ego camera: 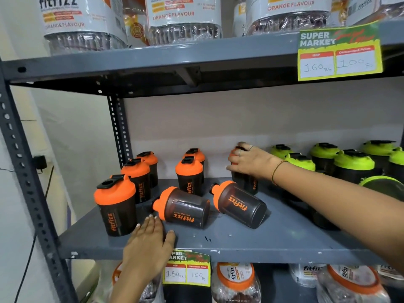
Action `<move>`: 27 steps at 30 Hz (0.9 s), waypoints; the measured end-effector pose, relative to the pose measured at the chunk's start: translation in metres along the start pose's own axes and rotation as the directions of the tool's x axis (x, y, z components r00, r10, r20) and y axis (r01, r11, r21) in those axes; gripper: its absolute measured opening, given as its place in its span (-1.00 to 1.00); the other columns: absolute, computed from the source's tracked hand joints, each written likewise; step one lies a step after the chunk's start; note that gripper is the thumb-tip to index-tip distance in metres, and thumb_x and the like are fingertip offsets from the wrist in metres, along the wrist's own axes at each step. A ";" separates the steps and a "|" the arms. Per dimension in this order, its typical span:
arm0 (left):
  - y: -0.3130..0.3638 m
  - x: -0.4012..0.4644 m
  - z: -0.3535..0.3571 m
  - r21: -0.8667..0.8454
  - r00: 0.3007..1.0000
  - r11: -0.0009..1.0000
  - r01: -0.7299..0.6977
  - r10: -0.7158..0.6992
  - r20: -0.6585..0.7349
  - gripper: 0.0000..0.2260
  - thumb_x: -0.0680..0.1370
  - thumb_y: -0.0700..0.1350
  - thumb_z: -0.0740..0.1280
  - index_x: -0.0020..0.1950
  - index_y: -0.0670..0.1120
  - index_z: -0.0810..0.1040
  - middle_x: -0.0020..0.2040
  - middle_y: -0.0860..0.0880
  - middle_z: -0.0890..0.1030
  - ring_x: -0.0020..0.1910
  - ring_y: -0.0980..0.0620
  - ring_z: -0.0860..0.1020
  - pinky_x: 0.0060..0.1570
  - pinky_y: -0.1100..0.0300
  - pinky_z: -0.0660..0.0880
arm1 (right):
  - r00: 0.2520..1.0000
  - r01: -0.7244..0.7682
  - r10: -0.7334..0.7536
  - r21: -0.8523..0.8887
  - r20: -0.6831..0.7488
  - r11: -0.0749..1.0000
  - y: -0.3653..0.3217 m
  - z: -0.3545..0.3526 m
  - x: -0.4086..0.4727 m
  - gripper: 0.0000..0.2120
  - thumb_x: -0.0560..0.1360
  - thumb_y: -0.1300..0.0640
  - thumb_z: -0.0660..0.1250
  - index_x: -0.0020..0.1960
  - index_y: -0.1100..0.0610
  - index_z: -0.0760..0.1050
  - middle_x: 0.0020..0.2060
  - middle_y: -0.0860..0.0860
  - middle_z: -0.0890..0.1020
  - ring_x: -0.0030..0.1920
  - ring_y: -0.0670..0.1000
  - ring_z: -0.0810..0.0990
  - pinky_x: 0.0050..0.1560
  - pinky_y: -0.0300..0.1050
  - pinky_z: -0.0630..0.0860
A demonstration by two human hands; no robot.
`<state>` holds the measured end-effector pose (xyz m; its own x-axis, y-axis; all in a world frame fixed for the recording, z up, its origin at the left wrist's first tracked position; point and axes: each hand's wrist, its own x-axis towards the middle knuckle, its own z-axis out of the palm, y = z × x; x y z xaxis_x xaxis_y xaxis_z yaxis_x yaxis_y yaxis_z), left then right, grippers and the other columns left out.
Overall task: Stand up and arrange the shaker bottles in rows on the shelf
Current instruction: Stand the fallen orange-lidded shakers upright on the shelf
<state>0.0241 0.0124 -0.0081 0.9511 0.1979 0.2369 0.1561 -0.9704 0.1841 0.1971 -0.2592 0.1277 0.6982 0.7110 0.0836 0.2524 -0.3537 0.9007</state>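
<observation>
Judging by how the shelf (240, 243) looks, you are a little past halfway. Six orange-lidded bottles stand upright: three in a row at the left (140, 178), two in a middle row (189, 179), and one further right (244, 180) under your right hand (251, 161). The green-lidded bottles (349, 165) at the far right mostly stand too, though one near the right edge looks tipped behind your forearm. Two orange bottles are left on their sides near the front: the left one (185, 207) and the right one (239, 204).

Your right-hand fingers (239, 153) wrap the lid of that sixth bottle. Your left hand (150, 241) lies flat and spread on the shelf, holding nothing, its fingertips (150, 217) just beside the left fallen bottle's lid, not quite touching as far as I can tell.
</observation>
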 end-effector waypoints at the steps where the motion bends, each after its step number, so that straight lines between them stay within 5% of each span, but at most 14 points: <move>1: 0.000 0.000 0.000 0.003 1.000 1.000 -0.002 0.002 0.002 -0.40 0.62 0.15 -0.09 0.57 -0.14 0.03 0.60 -0.10 0.06 0.58 0.02 0.02 0.54 0.11 -0.10 | 0.999 -0.033 0.033 0.070 -0.007 0.997 0.003 -0.009 -0.008 -0.36 0.52 0.15 0.34 0.54 -0.01 0.20 0.48 0.08 0.35 0.51 0.16 0.27 0.51 0.20 0.06; 4: -0.002 0.002 0.002 0.012 1.000 1.000 -0.009 0.009 0.003 -0.40 0.62 0.15 -0.09 0.57 -0.16 0.04 0.60 -0.11 0.07 0.58 0.01 0.03 0.54 0.10 -0.09 | 0.961 -0.208 0.268 0.465 -0.066 0.860 0.011 -0.032 -0.028 -0.33 0.45 -0.02 0.34 0.53 -0.04 0.25 0.45 0.05 0.41 0.44 0.16 0.38 0.41 0.14 0.28; 7: -0.002 0.002 0.003 0.018 1.000 1.000 -0.020 0.020 0.005 -0.40 0.62 0.15 -0.10 0.57 -0.17 0.05 0.60 -0.13 0.08 0.58 0.00 0.04 0.54 0.09 -0.07 | 0.879 -0.320 0.472 0.811 0.062 0.490 0.000 -0.048 -0.047 -0.37 0.41 -0.34 0.26 0.36 -0.02 0.46 0.24 0.07 0.62 0.23 0.20 0.57 0.19 0.07 0.52; 9: -0.003 0.002 0.004 0.016 1.000 0.999 -0.027 0.027 0.000 -0.40 0.61 0.15 -0.10 0.57 -0.17 0.06 0.59 -0.14 0.09 0.58 -0.01 0.05 0.54 0.08 -0.06 | 0.880 -0.377 0.430 0.847 0.201 0.375 -0.020 -0.058 -0.060 -0.23 0.30 -0.56 0.19 0.18 0.04 0.52 0.09 0.09 0.66 0.06 0.20 0.59 0.03 0.02 0.53; 11: -0.005 0.003 0.005 0.012 0.999 0.999 -0.031 0.031 -0.007 -0.39 0.61 0.15 -0.09 0.56 -0.17 0.07 0.59 -0.14 0.11 0.58 -0.02 0.07 0.55 0.07 -0.04 | 0.883 -0.432 0.365 0.817 0.296 0.382 -0.043 -0.064 -0.065 -0.20 0.28 -0.61 0.15 0.04 0.09 0.51 0.03 0.09 0.65 -0.02 0.17 0.56 -0.13 -0.03 0.43; 16: -0.005 0.003 0.005 0.007 0.999 0.999 -0.032 0.032 0.000 -0.39 0.61 0.15 -0.09 0.56 -0.19 0.07 0.59 -0.15 0.11 0.58 -0.03 0.06 0.55 0.07 -0.04 | 0.841 -0.538 0.282 0.770 0.462 0.344 -0.071 -0.058 -0.057 -0.08 0.24 -0.63 0.17 0.24 0.10 0.54 0.20 0.10 0.62 0.19 0.18 0.57 0.05 0.01 0.46; 20: -0.004 0.002 0.003 0.004 0.999 0.999 -0.034 0.034 0.015 -0.39 0.60 0.14 -0.09 0.56 -0.20 0.07 0.59 -0.16 0.10 0.58 -0.04 0.06 0.55 0.05 -0.03 | 0.824 -0.540 0.319 0.821 0.469 0.188 -0.078 -0.046 -0.057 -0.20 0.21 -0.58 0.26 0.07 0.07 0.61 0.08 0.09 0.68 0.01 0.12 0.59 -0.03 -0.04 0.50; 23: -0.004 0.002 0.002 0.011 0.999 0.999 -0.036 0.036 0.018 -0.38 0.60 0.15 -0.10 0.56 -0.20 0.07 0.59 -0.16 0.11 0.58 -0.04 0.06 0.55 0.05 -0.01 | 0.747 -0.426 0.484 0.887 0.455 -0.176 -0.081 -0.037 -0.065 -0.32 0.24 -0.49 0.37 0.14 -0.03 0.60 0.07 0.01 0.67 0.03 0.07 0.59 0.06 -0.04 0.52; 25: -0.004 0.002 0.002 0.016 0.999 0.999 -0.036 0.036 0.018 -0.38 0.60 0.15 -0.10 0.56 -0.20 0.07 0.59 -0.16 0.11 0.58 -0.05 0.07 0.55 0.04 -0.01 | 0.644 -0.211 0.582 0.847 0.496 -0.489 -0.083 -0.034 -0.072 -0.36 0.22 -0.37 0.50 0.18 -0.07 0.54 0.09 -0.04 0.67 0.09 0.01 0.62 0.18 -0.01 0.55; 27: -0.004 0.002 0.002 0.016 0.999 0.999 -0.039 0.039 0.016 -0.38 0.60 0.15 -0.11 0.56 -0.20 0.07 0.59 -0.16 0.11 0.58 -0.05 0.07 0.55 0.04 -0.01 | 0.589 -0.013 0.608 0.758 0.532 -0.652 -0.085 -0.026 -0.077 -0.42 0.20 -0.20 0.60 0.13 -0.06 0.49 0.10 -0.03 0.68 0.10 -0.02 0.65 0.22 0.03 0.57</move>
<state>0.0256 0.0160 -0.0104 0.9606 0.1576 0.2288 0.1229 -0.9796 0.1589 0.1042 -0.2682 0.0559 0.9213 -0.1197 0.3698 0.3347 -0.2393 -0.9114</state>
